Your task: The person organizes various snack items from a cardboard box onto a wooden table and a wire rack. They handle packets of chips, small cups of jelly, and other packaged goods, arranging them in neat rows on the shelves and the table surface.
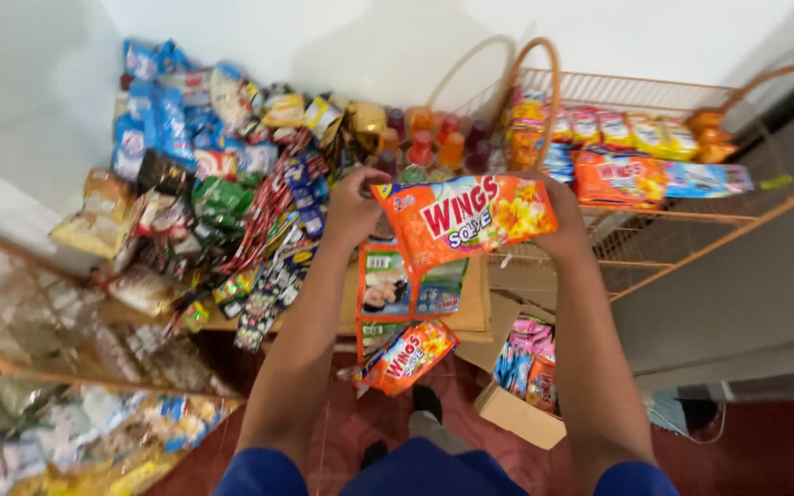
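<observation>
Both hands hold up an orange detergent pouch (466,219) with a yellow flower print, stretched flat between them. My left hand (353,204) grips its left edge and my right hand (564,220) grips its right edge. Below it hang a green-and-blue sachet strip (411,287) and a second orange pouch (408,356), seemingly joined in one string. Under my arms is the red floor with my dark-socked feet (426,404).
A wire rack shelf (691,220) at right holds orange and yellow pouches (618,176). Small juice bottles (434,145) stand behind. Hanging snack and sachet strips (232,211) fill the left. A cardboard box (521,404) of pink packets sits on the floor at lower right.
</observation>
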